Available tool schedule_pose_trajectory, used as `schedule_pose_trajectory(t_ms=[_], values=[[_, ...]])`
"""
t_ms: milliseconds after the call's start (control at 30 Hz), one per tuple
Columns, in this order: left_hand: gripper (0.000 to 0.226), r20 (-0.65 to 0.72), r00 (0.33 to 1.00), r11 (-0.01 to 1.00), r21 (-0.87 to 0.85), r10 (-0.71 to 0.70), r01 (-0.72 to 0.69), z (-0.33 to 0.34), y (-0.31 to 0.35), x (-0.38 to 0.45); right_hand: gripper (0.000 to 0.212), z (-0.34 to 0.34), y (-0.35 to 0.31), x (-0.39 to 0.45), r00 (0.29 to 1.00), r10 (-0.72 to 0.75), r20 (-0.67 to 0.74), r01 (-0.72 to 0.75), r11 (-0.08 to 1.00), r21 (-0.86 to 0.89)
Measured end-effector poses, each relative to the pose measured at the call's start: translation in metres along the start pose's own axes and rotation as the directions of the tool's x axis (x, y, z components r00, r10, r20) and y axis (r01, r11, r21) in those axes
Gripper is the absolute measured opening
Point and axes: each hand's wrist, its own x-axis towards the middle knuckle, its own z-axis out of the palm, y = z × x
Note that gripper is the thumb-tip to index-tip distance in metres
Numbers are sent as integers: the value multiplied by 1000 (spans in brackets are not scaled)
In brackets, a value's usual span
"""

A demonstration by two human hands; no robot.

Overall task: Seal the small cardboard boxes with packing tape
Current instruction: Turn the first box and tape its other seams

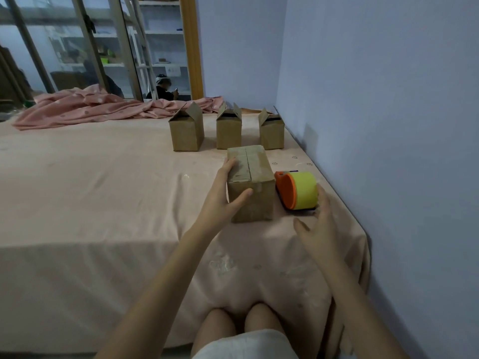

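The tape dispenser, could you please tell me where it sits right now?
In the head view, the tape dispenser lies on the bed, just right of the closed box, with the right hand reaching its near side.

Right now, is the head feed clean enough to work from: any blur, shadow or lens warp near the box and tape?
Head view: near box and tape dispenser read sharp; light is dim and soft, no glare. A shadow band crosses the sheet below the left hand; the right hand shows little blur. Wide-angle warp bends the window frames at upper left.
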Motion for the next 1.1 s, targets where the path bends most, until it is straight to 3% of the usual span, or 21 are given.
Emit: schedule_pose_trajectory(t_ms=[67,167,233,367,500,633,800,900,1000,1100], values=[[76,-22,1000,1000,9,-13,13,2,1,0,93,1,8,3,999,42,-3,-42,999,1],[81,-40,999,995,103,11,-7,5,3,0,45,2,15,16,999,17,35,-14,995,-95],[83,-32,998,988,144,56,-50,3,3,0,30,0,11,23,999,-4,49,7,998,-64],[92,-11,998,987,147,66,-64,-1,1,-2,32,-7,-10,25,994,-99,41,97,995,32],[93,-94,995,992,127,38,-26,-5,10,-9,30,-18,-43,14,982,-158,-100,167,981,95],[93,-134,966,934,316,221,-169,-7,40,-22,24,-43,-89,5,946,-178,-271,229,958,170],[104,12,954,876,392,301,-281,24,85,-37,15,-74,-140,-6,952,-160,-260,279,800,531],[91,-63,959,926,286,275,-247,44,100,-37,10,-78,-155,-8,972,-135,-191,231,688,688],[79,-149,961,966,151,233,-210,50,108,-35,20,-78,-156,-14,967,-209,-148,256,762,594],[75,-170,947,959,131,272,-251,49,110,-34,39,-75,-142,-20,947,-314,-68,321,916,239]])
